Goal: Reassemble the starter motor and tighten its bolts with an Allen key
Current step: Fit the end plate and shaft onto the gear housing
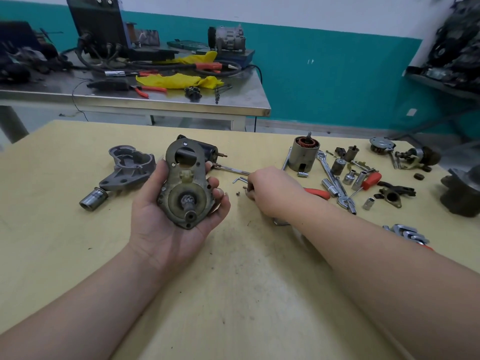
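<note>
My left hand (pixel 166 224) holds the starter motor housing (pixel 185 183) palm up above the yellow table, its flat face and pinion gear turned toward me. My right hand (pixel 270 189) reaches over the table to the right of it, fingers curled down onto small bolts (pixel 245 188) beside a bent Allen key (pixel 240 179). A tiny screw (pixel 238 194) lies just left of those fingers. The grey nose cover (pixel 128 165) lies on the table to the left. The armature in its steel case (pixel 304 152) stands upright at the back right.
A large socket (pixel 93 199) lies at the left. Sockets, a ratchet (pixel 328 167), red-handled pliers (pixel 318 193) and other motor parts crowd the right side of the table. Combination wrenches (pixel 407 233) lie near the right edge. A cluttered steel bench (pixel 135 100) stands behind.
</note>
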Demonstrator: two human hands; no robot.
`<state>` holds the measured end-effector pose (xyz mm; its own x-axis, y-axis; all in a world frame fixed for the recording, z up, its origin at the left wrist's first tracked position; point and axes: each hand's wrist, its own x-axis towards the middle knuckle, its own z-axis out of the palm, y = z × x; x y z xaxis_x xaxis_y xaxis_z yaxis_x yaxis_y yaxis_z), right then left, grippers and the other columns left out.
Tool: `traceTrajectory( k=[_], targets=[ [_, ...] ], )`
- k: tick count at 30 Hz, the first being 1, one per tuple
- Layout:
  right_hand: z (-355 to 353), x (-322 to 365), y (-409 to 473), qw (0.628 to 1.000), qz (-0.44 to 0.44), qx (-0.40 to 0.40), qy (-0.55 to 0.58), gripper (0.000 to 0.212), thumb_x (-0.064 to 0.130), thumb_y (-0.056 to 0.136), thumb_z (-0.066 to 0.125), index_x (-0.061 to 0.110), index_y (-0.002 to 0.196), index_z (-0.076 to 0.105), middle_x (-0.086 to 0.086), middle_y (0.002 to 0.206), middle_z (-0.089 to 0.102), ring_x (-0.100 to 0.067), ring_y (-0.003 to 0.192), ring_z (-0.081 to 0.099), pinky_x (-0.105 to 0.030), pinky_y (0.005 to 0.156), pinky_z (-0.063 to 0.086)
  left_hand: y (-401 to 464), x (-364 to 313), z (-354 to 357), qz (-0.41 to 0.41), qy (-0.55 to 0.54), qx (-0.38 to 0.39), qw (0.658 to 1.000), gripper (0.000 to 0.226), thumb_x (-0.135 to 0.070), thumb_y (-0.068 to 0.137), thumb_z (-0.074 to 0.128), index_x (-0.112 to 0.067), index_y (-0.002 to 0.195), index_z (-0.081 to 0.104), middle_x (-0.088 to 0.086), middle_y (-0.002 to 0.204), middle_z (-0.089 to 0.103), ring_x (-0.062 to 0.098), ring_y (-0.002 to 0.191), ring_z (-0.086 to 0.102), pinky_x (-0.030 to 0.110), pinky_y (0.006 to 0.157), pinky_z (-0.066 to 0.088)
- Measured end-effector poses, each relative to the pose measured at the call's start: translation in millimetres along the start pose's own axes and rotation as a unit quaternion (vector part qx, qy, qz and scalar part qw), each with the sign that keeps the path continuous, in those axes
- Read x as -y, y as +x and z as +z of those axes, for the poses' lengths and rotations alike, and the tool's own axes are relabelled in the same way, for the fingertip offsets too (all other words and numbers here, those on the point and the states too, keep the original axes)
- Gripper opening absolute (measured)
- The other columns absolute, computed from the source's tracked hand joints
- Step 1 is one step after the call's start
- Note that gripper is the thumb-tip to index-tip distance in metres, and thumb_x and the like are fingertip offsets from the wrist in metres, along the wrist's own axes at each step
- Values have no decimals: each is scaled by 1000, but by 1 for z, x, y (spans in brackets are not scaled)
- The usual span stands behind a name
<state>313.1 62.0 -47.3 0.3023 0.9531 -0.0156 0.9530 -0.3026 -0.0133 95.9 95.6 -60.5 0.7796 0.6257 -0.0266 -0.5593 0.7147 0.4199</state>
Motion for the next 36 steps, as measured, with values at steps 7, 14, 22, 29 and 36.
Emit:
traceTrajectory(
  k=[7, 14, 22, 29, 36],
  targets=[
    [-27, 0, -46, 915, 44, -97, 389, 18, 26, 100, 71, 26, 82, 71, 6, 77, 77, -8, 69, 69, -29, 64, 54, -1, 10, 5, -12, 96, -77, 992, 63, -54, 84, 75, 3, 109, 83, 24, 115, 78, 38, 104, 79, 51, 93, 64],
    [-4, 1, -106, 673, 59, -103, 730, 13, 9, 86, 85, 17, 97, 85, -7, 88, 80, -16, 71, 67, -24, 67, 54, -11, 33, 22, 3, 235, -149, 961, 58, -47, 90, 70, -5, 129, 76, 23, 122, 78, 45, 109, 77, 56, 82, 67],
    [14, 11, -111, 698, 24, -133, 703, 18, 8, 88, 85, 26, 88, 82, 1, 80, 76, -12, 66, 62, -28, 62, 53, -11, 34, 19, -67, 166, -180, 967, 46, -45, 101, 64, -5, 110, 85, 22, 118, 79, 36, 96, 82, 65, 78, 65],
    [24, 11, -103, 627, 35, -93, 773, 16, 13, 75, 86, 17, 90, 85, -6, 84, 77, -17, 65, 64, -26, 66, 55, -5, 33, 16, -15, 217, -157, 963, 38, -45, 83, 77, -11, 94, 88, 18, 104, 80, 26, 80, 79, 58, 87, 66],
    [21, 15, -106, 645, 5, -107, 756, 21, 4, 85, 85, 25, 85, 86, -1, 82, 79, -8, 63, 60, -21, 55, 48, -11, 34, 21, -49, 214, -148, 964, 54, -31, 77, 86, -6, 124, 78, 17, 121, 78, 28, 99, 80, 50, 80, 66]
  ],
)
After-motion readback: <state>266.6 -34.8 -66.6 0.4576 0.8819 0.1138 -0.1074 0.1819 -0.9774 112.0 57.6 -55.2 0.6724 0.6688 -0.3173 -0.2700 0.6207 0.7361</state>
